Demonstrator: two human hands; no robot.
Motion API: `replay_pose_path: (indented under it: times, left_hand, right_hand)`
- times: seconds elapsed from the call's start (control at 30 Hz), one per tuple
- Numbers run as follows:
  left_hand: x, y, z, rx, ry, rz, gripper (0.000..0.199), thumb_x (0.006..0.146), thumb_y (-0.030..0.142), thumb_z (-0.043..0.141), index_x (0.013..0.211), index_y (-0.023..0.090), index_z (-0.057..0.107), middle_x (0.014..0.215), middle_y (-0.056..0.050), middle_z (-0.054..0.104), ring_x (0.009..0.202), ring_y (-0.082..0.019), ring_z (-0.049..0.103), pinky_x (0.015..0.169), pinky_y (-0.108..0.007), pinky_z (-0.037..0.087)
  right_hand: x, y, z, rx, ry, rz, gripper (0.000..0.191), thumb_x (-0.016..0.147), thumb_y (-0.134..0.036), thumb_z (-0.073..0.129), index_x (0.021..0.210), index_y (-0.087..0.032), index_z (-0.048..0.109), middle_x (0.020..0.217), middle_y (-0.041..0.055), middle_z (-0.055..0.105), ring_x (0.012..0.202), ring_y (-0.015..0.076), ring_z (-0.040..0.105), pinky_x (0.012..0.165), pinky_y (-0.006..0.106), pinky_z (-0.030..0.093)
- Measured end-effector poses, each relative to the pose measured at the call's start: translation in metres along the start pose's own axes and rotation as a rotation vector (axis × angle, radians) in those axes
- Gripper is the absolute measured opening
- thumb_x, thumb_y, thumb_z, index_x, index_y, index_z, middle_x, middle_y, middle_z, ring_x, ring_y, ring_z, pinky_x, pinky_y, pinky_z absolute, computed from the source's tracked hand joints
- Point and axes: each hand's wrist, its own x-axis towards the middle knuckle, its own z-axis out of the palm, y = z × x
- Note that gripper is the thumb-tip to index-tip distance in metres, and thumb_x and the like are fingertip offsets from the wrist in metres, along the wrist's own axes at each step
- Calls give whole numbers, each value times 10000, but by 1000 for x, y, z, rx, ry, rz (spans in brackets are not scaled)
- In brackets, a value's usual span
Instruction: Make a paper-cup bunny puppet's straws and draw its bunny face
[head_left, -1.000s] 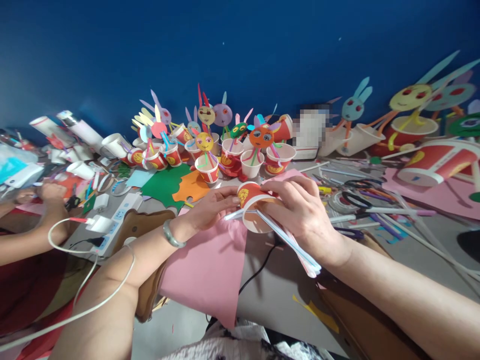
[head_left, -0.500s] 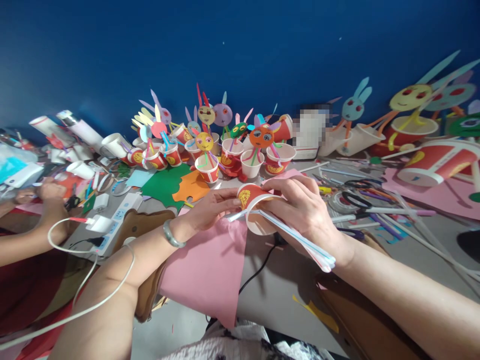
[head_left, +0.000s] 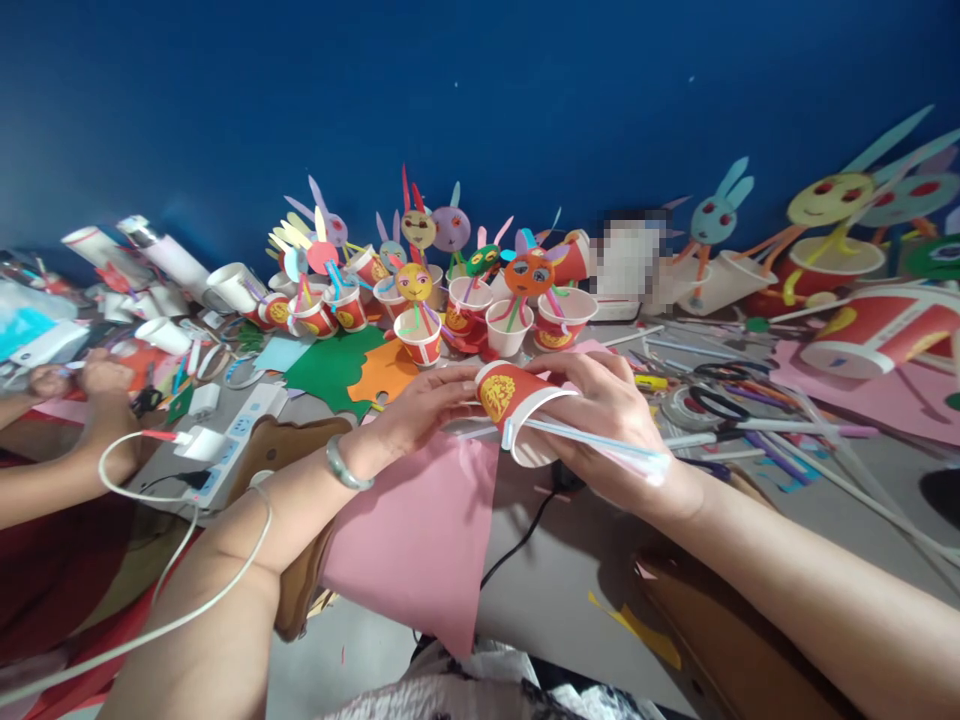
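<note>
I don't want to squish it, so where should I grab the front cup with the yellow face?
Gently hold the front cup by its outside wall, coming from the near side: it stands mouth-up, with other cups behind it. I'd leave the yellow face alone; it looks thin and easily bent.

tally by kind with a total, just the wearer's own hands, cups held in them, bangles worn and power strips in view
Wearer's hands: 2 (left hand, right hand)
Held cup: 1
Bangle: 1
Power strip: 1
Total: 5
</note>
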Motion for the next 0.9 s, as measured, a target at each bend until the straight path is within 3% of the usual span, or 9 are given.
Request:
replay_pose_path:
  times: [0.17,0.3,0.4,0.57,0.77,0.9]
  left_hand:
    - [5,-5,-3,-5,-43,-22,330,777,366,811,1050,189,755,1119,-78,733,1001,-189,698,900,-311,551]
    - [5,-9,-6,67,-16,-2,376,737,420,842,1006,176,746,1007,-57,742,887,-151,695,844,-292,550]
    - [5,-11,-9,169,10,48,379,697,442,864,901,147,742,875,-37,726,776,-117,657,750,-249,521]
    - [4,-10,-10,277,6,41,398,689,478,855,817,122,733,757,-23,688,680,-98,597,641,-220,456]
    - [0,-6,0,283,-97,27,397,715,461,843,922,130,772,890,-81,748,808,-187,677,781,-330,526]
    - [0,-7,-1,259,-22,101,420,674,403,883,973,141,748,985,-86,748,890,-201,686,828,-333,536]
  right_hand:
    - [2,-3,-4,106,-43,91,160,940,-327,602,976,-254,739,1121,86,709,986,255,671,947,456,471]
    - [6,-3,-8,212,-63,126,125,912,-301,619,921,-224,717,1049,106,722,926,268,690,836,440,527]
    - [9,-3,-9,397,-112,224,112,898,-295,631,881,-211,703,1009,110,718,896,260,696,772,403,557]
    - [10,-5,-8,632,-76,388,110,871,-318,642,911,-225,684,987,79,721,838,243,691,713,385,575]
    - [12,-6,-9,645,-54,430,122,842,-269,618,731,-229,646,783,37,669,757,213,640,653,351,543]
    - [13,-7,-10,687,-67,465,97,827,-253,603,735,-230,623,744,26,631,711,201,612,615,348,535]
